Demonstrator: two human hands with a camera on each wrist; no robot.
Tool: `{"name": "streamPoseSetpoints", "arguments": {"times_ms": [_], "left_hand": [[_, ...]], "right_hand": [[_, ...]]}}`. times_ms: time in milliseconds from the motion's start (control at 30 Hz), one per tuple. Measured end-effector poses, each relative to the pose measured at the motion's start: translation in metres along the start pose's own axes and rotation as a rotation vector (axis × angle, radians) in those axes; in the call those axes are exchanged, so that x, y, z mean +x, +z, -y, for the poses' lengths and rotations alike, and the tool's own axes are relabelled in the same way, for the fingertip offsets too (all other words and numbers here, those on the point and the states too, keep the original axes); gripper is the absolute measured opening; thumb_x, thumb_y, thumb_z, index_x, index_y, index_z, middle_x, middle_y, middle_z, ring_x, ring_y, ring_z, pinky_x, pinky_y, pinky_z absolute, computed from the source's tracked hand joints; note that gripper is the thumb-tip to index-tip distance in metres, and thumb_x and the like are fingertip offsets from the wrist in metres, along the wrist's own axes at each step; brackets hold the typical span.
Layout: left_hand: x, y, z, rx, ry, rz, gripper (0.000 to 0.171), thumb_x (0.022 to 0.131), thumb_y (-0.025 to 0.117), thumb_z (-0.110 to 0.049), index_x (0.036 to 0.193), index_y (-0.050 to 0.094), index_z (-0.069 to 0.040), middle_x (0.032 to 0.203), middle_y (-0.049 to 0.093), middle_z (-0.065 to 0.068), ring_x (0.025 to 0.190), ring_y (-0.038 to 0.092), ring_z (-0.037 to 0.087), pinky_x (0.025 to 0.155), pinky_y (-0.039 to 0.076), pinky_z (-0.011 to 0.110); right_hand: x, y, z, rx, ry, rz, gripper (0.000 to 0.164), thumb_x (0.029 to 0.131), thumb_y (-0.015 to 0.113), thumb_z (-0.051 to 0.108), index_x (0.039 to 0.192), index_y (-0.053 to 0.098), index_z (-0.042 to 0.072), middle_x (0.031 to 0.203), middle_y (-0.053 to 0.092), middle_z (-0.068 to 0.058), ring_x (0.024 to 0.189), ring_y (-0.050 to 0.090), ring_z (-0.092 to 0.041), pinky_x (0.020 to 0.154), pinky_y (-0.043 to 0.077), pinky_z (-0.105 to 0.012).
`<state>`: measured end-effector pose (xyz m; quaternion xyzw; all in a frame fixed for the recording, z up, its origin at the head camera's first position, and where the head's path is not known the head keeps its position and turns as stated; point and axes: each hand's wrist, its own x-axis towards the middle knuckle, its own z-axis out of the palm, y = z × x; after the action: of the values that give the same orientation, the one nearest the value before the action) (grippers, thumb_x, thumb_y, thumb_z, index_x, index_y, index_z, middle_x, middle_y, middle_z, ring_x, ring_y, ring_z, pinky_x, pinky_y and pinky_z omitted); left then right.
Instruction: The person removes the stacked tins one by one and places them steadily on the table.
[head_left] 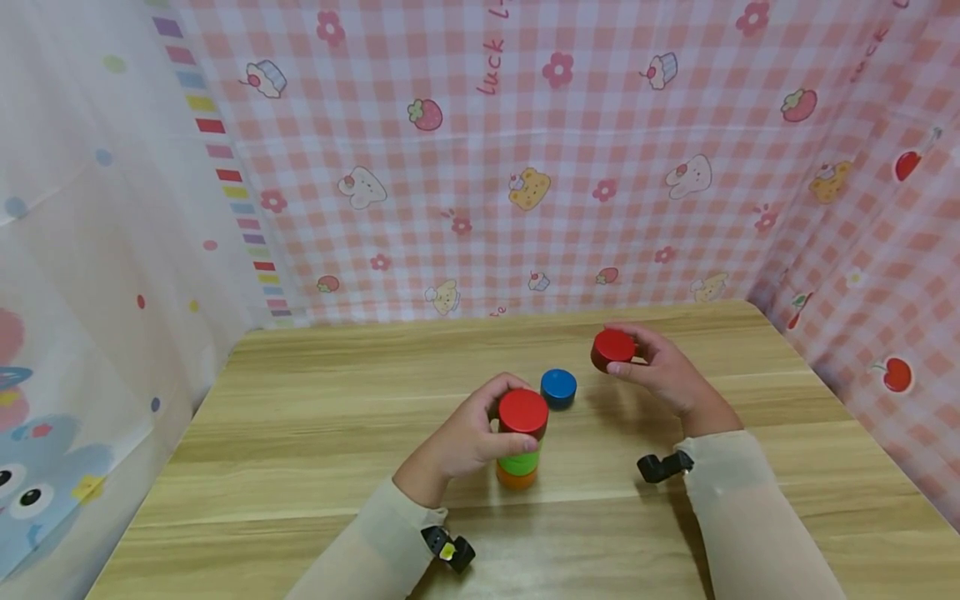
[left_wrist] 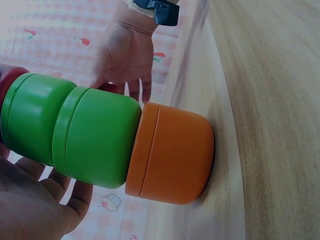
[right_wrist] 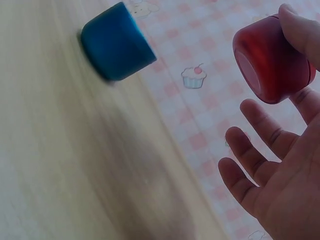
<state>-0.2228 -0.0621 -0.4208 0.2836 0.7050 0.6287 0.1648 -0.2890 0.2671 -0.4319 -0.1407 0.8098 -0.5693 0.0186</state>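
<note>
A stack of small round lidded tins stands upright on the wooden table. Its bottom is an orange tin (left_wrist: 172, 155), then two green tins, the lower green tin (left_wrist: 102, 137) and the upper green tin (left_wrist: 40, 117). On top sits a red tin (head_left: 522, 411), which my left hand (head_left: 472, 433) holds between thumb and fingers. Off to the right, my right hand (head_left: 663, 375) pinches a second red tin (right_wrist: 272, 60) above the table; its other fingers are spread apart in the right wrist view. Between the hands, a blue tin (head_left: 558, 388) rests on the table, just behind the stack.
The light wood table (head_left: 315, 433) ends at a pink checked cloth (head_left: 465, 208) at the back. More cloth hangs at both sides. Black wrist cameras are strapped over the beige sleeves, the right wrist camera (head_left: 663, 467) low beside the right forearm.
</note>
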Motion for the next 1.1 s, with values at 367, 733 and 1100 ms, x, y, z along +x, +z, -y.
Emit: {"name": "streamPoseSetpoints", "arguments": {"times_ms": [367, 733, 1100], "left_hand": [[0.001, 0.000, 0.001, 0.008, 0.019, 0.001, 0.047, 0.092, 0.079, -0.014, 0.132, 0.055, -0.010, 0.127, 0.065, 0.010, 0.119, 0.057, 0.025, 0.100, 0.050, 0.043], [0.001, 0.000, 0.002, 0.009, 0.020, 0.003, 0.047, 0.091, 0.079, -0.013, 0.132, 0.055, -0.009, 0.127, 0.065, 0.010, 0.119, 0.057, 0.025, 0.101, 0.050, 0.042], [0.000, 0.001, 0.000, 0.013, 0.016, 0.000, 0.047, 0.092, 0.079, -0.014, 0.132, 0.054, -0.010, 0.128, 0.065, 0.010, 0.119, 0.057, 0.025, 0.101, 0.050, 0.042]], "right_hand": [[-0.001, -0.003, -0.013, 0.012, 0.115, 0.021, 0.066, 0.098, 0.076, 0.022, 0.156, 0.047, 0.009, 0.152, 0.049, -0.021, 0.140, 0.041, -0.041, 0.114, 0.027, -0.062], [-0.001, -0.002, -0.025, -0.003, 0.202, 0.060, 0.069, 0.097, 0.078, 0.025, 0.157, 0.046, 0.012, 0.154, 0.047, -0.023, 0.143, 0.037, -0.044, 0.115, 0.027, -0.064], [0.002, 0.004, -0.032, -0.079, 0.176, 0.096, 0.070, 0.095, 0.080, 0.024, 0.156, 0.048, 0.009, 0.153, 0.052, -0.022, 0.133, 0.050, -0.040, 0.113, 0.036, -0.056]]}}
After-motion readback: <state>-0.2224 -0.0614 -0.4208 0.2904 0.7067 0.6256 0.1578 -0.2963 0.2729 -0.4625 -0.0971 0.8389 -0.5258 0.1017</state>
